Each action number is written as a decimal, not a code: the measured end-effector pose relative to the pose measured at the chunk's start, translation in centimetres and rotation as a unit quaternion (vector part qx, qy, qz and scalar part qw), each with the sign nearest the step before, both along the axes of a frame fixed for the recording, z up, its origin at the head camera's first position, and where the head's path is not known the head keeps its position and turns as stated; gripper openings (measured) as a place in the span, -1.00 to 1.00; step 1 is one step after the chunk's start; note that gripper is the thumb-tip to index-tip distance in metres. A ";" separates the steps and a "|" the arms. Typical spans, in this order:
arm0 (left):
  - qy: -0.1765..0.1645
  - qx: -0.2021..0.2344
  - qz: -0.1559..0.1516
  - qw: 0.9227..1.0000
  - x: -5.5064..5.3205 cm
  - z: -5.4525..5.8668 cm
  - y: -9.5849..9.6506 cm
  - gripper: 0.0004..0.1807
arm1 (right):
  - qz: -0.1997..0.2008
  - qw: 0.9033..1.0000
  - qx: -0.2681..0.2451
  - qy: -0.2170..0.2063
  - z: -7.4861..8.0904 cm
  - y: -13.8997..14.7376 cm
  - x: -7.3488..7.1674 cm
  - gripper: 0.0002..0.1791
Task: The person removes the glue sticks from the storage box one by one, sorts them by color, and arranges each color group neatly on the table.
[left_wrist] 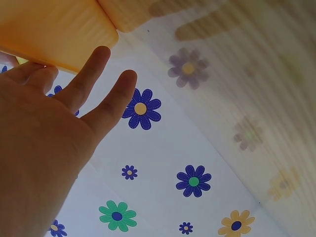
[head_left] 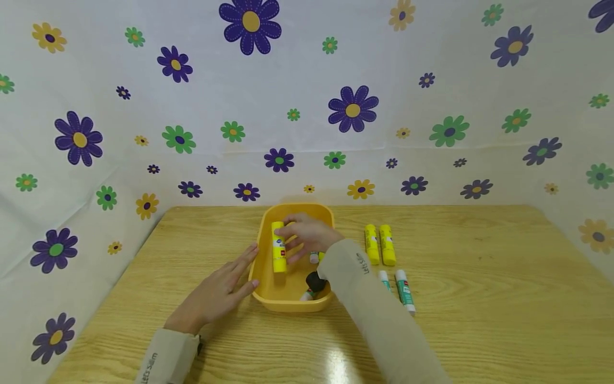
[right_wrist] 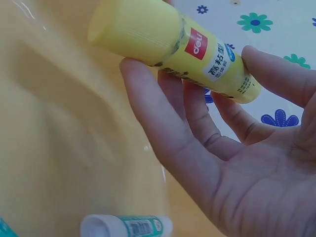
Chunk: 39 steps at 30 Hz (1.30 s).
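Note:
A yellow glue stick (head_left: pixel 279 247) with a red label patch is held by my right hand (head_left: pixel 307 234), upright in the head view over the yellow plastic bin (head_left: pixel 268 305). In the right wrist view, the thumb and fingers grip the glue stick (right_wrist: pixel 190 49) along its length. My left hand (head_left: pixel 216 293) rests its fingertips on the bin's left rim, fingers extended; the left wrist view shows that hand (left_wrist: pixel 54 113) with fingers spread against the bin wall (left_wrist: pixel 59 29). Inside the bin lies a white-and-green glue stick (right_wrist: pixel 128 226), partly covered by the right arm in the head view.
To the right of the bin, two yellow glue sticks (head_left: pixel 387 245) lie side by side on the wooden table (head_left: pixel 489 298). Nearer me are two white-and-green glue sticks (head_left: pixel 405 292), one partly behind the right sleeve. A flower-printed cloth (head_left: pixel 288 85) hangs behind the table.

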<state>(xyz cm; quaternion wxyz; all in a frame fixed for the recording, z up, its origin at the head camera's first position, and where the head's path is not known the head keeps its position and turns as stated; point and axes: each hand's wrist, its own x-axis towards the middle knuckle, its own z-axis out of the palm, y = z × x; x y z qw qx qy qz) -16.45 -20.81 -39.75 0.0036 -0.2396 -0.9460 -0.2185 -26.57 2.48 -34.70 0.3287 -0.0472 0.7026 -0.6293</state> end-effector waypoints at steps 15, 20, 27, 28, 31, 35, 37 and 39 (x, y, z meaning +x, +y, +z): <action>-0.004 0.004 0.001 1.000 0.1 0.0 0.0 -0.26 | -0.031 0.998 0.015 0.057 1.7 1.8 -0.3 -0.48; -0.007 0.010 0.000 1.000 0.2 0.0 0.0 -0.26 | -0.029 0.996 0.020 0.079 2.3 2.4 -0.3 -0.56; -0.005 0.013 -0.002 1.000 0.2 -0.1 -0.1 -0.26 | -0.034 0.995 0.026 0.088 2.9 3.6 -0.5 -0.58; -0.005 0.014 -0.002 1.000 0.2 -0.1 -0.1 -0.25 | -0.035 0.995 0.027 0.089 3.0 3.8 -0.6 -0.57; -0.001 0.014 -0.004 1.000 0.2 -0.1 -0.1 -0.26 | -0.038 0.995 0.032 0.089 3.4 4.3 -0.6 -0.56; 0.003 0.015 -0.006 1.000 0.2 -0.2 -0.2 -0.26 | -0.042 0.995 0.040 0.087 3.8 5.1 -0.6 -0.55; 0.004 0.015 -0.007 1.000 0.1 -0.2 -0.2 -0.26 | -0.044 0.994 0.043 0.087 3.9 5.4 -0.6 -0.56; 0.005 0.014 -0.008 1.000 0.1 -0.1 -0.2 -0.26 | -0.045 0.994 0.044 0.090 3.9 5.8 -0.7 -0.56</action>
